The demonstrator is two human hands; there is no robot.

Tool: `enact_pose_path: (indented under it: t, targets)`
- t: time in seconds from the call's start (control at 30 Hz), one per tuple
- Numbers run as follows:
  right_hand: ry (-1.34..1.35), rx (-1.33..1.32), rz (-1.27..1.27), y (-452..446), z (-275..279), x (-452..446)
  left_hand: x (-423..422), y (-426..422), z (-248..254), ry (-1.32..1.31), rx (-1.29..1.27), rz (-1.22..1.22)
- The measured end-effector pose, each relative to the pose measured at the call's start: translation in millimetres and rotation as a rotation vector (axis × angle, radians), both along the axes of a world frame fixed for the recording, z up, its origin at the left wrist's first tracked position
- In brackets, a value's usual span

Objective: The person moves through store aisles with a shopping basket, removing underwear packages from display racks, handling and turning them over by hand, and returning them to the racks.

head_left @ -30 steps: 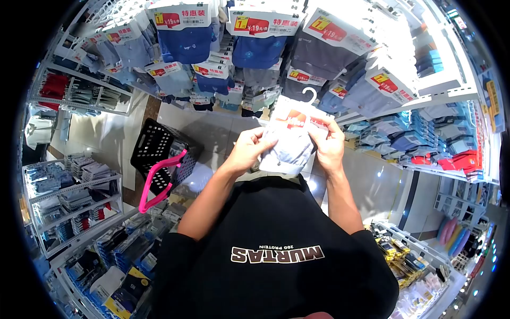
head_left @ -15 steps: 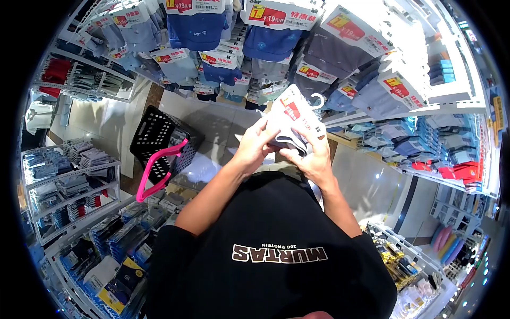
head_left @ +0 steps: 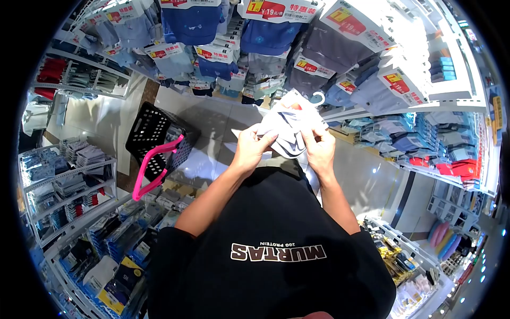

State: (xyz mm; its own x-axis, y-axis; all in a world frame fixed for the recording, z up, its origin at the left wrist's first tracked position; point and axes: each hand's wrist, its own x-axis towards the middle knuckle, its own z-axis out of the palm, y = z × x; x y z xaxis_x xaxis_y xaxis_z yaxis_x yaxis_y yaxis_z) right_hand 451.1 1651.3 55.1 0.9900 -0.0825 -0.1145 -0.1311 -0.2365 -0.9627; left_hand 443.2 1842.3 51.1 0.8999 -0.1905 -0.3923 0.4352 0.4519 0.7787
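Note:
Between my two hands, in front of my chest, is a carded garment pack with pale grey and white folded fabric. A white hanger hook sticks out at its far right, and a bit of red print shows on the card. On the left side, my left hand pinches the fabric edge between thumb and fingers. My right hand grips the opposite edge, its thumb on the near layers. The folds are spread like a fan, and bright light washes out the card's print. I cannot tell the exact kind of garment.
A black perforated shopping basket with a pink handle stands on the floor to the left. Ahead hang several packaged garments with price cards. Stocked shelves stand on the left, with another rack on the right.
The pack has turned and its folded layers have fanned out toward me. Its printed card is now mostly covered by the fabric. Both hands have shifted to its side edges.

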Motion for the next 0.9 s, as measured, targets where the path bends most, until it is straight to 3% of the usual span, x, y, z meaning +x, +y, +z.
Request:
enact_pose_path:
  t: [0.17, 0.3, 0.37, 0.53, 0.63, 0.9]
  targets:
    - [-0.222, -0.182, 0.241, 16.9, 26.2, -4.1, 4.5, -3.7, -7.4, -0.068, 0.108, 0.012]
    - [-0.2, -0.263, 0.278, 16.1, 23.6, -7.6, 8.0, -3.4, -6.9, -0.155, 0.154, -0.012]
    - [-0.082, -0.164, 0.209, 11.8, 12.1, -6.7, 8.4, -2.8, -5.3, -0.188, 0.148, -0.013]
    - [-0.072, -0.138, 0.106, 6.8, 12.4, -3.1, 2.6, -0.3, -33.5, -0.101, -0.276, -0.081]
    - [-0.065, -0.091, 0.094, 10.1, 15.8, -2.0, -3.6, -7.1, -20.3, -0.04, -0.458, -0.07]
    - [0.013, -0.02, 0.122, 13.4, 24.5, -0.3, -2.0, -6.0, -11.0, 0.071, -0.602, 0.044]
